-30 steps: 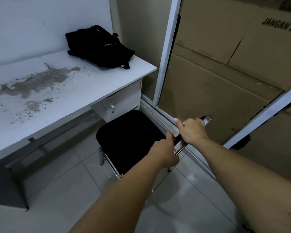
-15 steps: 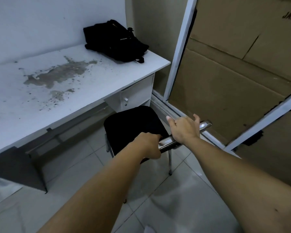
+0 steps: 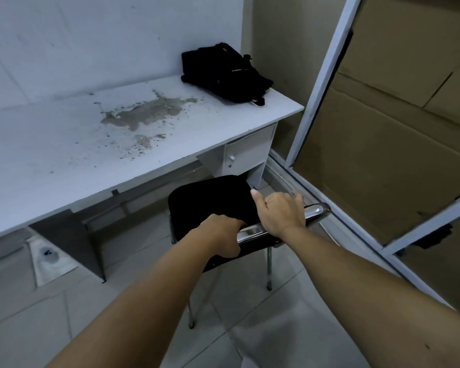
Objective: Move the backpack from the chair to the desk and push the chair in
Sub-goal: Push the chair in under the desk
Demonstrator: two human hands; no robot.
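The black backpack (image 3: 225, 73) lies on the far right corner of the white desk (image 3: 64, 155), against the wall. A black-seated chair (image 3: 210, 200) with chrome legs stands in front of the desk's drawer unit, its seat front just under the desk edge. My left hand (image 3: 223, 239) is closed around the chrome back rail (image 3: 314, 209) of the chair. On the same rail, further right, my right hand (image 3: 280, 213) rests with its fingers loosened and the thumb raised.
The desk top carries a large brown stain (image 3: 146, 112). A small drawer unit (image 3: 247, 152) hangs under the desk's right end. Cardboard sheets (image 3: 383, 142) behind a white metal frame (image 3: 319, 83) close off the right side. The floor is pale tile.
The chair has slid toward the desk, its seat now closer under the edge. My right hand's grip on the rail has loosened. The view has shifted so the desk sits further right.
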